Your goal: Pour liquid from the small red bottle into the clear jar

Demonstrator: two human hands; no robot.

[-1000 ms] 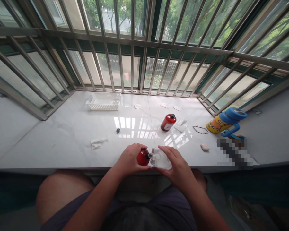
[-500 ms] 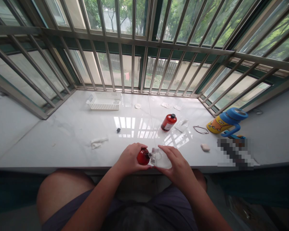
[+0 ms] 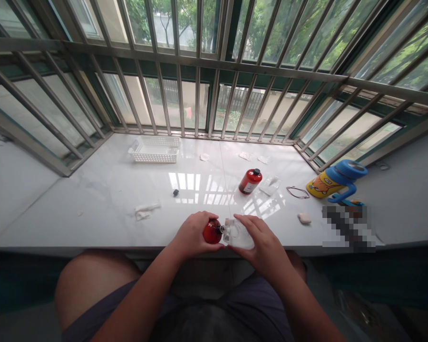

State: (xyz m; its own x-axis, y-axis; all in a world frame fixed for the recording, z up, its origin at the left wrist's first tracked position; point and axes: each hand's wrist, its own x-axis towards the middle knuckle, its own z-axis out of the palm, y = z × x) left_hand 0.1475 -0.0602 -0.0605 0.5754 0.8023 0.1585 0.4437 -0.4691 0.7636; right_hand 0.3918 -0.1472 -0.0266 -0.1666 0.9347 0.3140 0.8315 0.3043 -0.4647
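Worked at the near edge of a wide white sill [image 3: 92,199], behind barred windows. Had a white basket [image 3: 154,150] far left, a blue and yellow flask [image 3: 333,180] far right, and a second red bottle [image 3: 250,181] standing upright right of centre, well apart from both hands.

Wrapped the left hand [image 3: 191,235], fingers curled tight, around a red bottle [image 3: 211,232] tipped on its side. Cupped the right hand [image 3: 266,242], fingers closed over the top, on a clear container [image 3: 237,235] just to the right. Kept the two mouth to mouth, touching, just above the sill's near edge.

Looked like the middle of a transfer from red bottle to clear container; could not tell whether liquid was flowing. Judged the next move to call for keeping the mouths lined up and tilting the red bottle slowly, without easing either grip.

Left a crumpled tissue [image 3: 144,211] near left and a small black cap [image 3: 175,192] beyond the hands, apart from everything.
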